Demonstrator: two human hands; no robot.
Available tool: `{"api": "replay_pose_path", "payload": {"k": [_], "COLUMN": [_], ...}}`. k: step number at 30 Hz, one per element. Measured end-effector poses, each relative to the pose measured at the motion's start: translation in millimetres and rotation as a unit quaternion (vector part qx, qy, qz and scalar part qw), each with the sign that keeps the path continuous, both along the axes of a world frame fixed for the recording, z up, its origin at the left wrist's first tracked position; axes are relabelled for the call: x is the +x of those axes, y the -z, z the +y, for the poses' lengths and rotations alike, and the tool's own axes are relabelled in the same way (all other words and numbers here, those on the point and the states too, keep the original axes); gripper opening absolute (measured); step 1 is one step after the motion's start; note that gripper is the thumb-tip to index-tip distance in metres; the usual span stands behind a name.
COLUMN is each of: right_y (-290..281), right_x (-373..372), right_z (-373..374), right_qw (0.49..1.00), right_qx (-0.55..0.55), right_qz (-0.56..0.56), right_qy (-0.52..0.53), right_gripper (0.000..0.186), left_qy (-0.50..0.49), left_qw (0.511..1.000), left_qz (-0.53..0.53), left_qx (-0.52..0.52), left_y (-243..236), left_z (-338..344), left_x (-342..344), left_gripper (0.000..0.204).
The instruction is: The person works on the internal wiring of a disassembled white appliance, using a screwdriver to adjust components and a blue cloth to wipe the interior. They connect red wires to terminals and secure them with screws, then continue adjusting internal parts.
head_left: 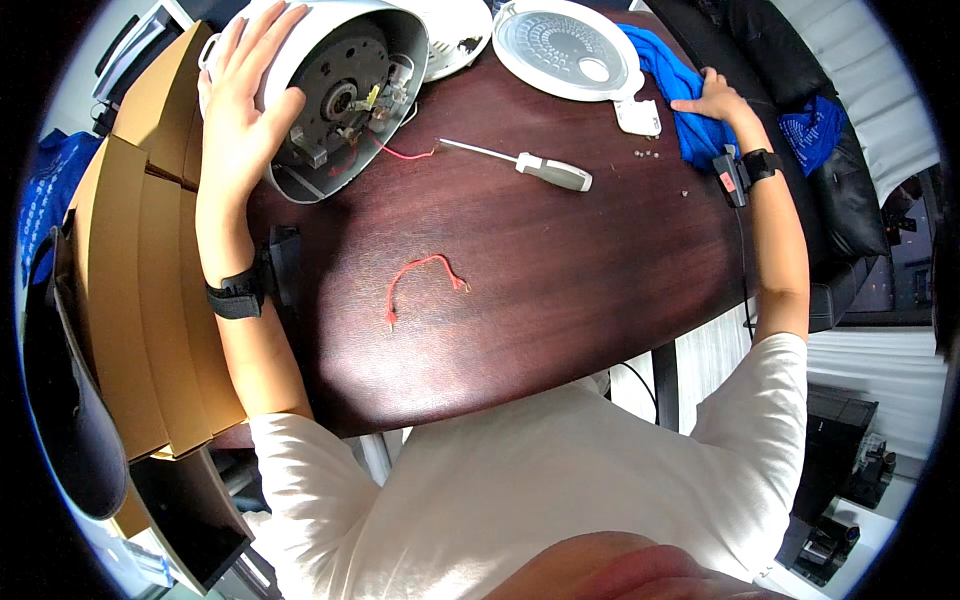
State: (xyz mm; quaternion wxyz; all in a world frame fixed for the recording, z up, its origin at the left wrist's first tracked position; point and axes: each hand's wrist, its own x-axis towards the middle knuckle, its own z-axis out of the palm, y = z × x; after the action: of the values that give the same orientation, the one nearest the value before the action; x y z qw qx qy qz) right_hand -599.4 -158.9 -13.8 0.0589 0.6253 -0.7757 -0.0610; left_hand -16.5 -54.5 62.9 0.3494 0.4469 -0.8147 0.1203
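Note:
A white rice cooker body (408,28) lies tipped on its side at the far left, its open end toward me. Inside show a dark round plate, metal brackets and wiring; a red wire (402,154) trails out onto the table. My left hand (243,110) holds the casing, fingers stretched over its outside and thumb at the rim. At the far right, my right hand (715,103) rests on a bunched blue cloth (660,60), thumb spread away from the fingers. A grey-and-white screwdriver (553,172) lies between, its tip near the red wire's end. Nearer, a loose red wire (425,259) curves on the table.
A round white cover (570,50) with a hinged tab lies at the back, beside another white part (458,40). Several small screws (648,154) are scattered near the cloth. Cardboard boxes (140,300) stand along the left of the brown table (560,300); a black sofa (840,190) is at right.

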Motion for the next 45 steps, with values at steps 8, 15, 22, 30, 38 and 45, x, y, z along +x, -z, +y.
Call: {"api": "replay_pose_path", "payload": {"k": [8,15,22,30,38,45], "right_y": [35,-50,-125,-91,-42,-59], "right_x": [-100,-73,-76,53,163,207], "right_z": [-26,0,43,200,223,221], "right_qw": [0.926,0.785,0.745,0.625,0.851,0.904], "right_qx": [-0.136,-0.194,-0.253,-0.177,0.057,0.024], "right_qz": [-0.351,-0.589,-0.617,-0.756,-0.390,-0.088], "right_qy": [-0.021,0.011,0.011,-0.078,-0.346,-0.417], "right_gripper": [0.050,0.039,0.043,0.043,0.050,0.079], "left_qy": [0.018,0.007,0.010,-0.026,-0.041,-0.037], "left_qw": [1.000,1.000,1.000,0.999,0.999,0.999], "left_qz": [-0.001,0.004,-0.004,-0.028,-0.003,-0.001], "left_qx": [-0.012,-0.003,-0.018,-0.031,0.030,0.028], "left_y": [4,2,5,9,-8,-7], "left_z": [-3,2,-6,-5,14,15], "left_x": [2,1,0,12,-4,-4], "left_gripper": [0.066,0.068,0.068,0.061,0.068,0.068]}}
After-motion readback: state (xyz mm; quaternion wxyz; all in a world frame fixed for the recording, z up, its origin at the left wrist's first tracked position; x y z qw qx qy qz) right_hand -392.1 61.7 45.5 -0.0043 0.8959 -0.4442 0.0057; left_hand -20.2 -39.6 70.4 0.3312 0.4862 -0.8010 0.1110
